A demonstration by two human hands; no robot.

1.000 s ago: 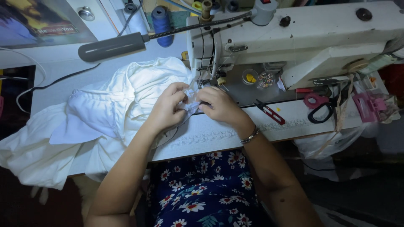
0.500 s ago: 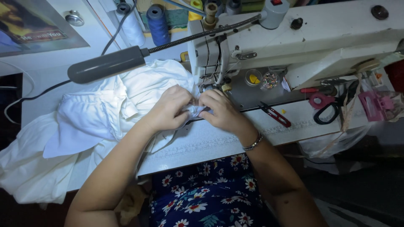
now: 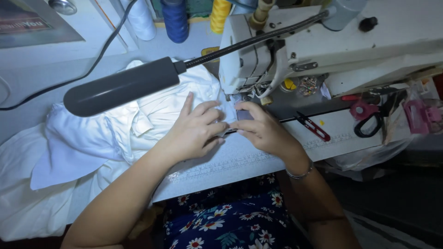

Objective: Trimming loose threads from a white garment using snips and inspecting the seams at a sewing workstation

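— Two hands on the cloth, right? Quick rundown.

— Yes. Left hand (image 3: 196, 131) lies flat on the white fabric (image 3: 115, 138), fingers spread and a bit curled, pressing it to the table (image 3: 240, 161). Not clenched. Right hand (image 3: 263, 129) pinches the edge of the same fabric between thumb and fingertips, just in front of the needle area.

— Where's the fabric?

— Bunched up on the left half of the table, spilling off the left edge. One small part runs under the head of the sewing machine (image 3: 323, 41), between both hands. Fingertips of the two hands nearly touch there.

— Needle visible?

— Cannot tell, too small and dark under the head.

— Other stuff?

— Dark lamp (image 3: 122, 90) on a bendy neck, hanging over the fabric just above the left hand. Thread spools at the back: white (image 3: 140, 18), blue (image 3: 175, 18), yellow (image 3: 220, 14). Red thread snips (image 3: 314, 127) on the table right of the right hand, apart from it. Black scissors (image 3: 376, 115) further right, near a pink clip (image 3: 422, 117). Thin bracelet (image 3: 300, 174) on the right wrist. Black cable (image 3: 92, 69) runs across the back left.

— Person?

— Seated, floral dress (image 3: 230, 221) at the bottom of the view.
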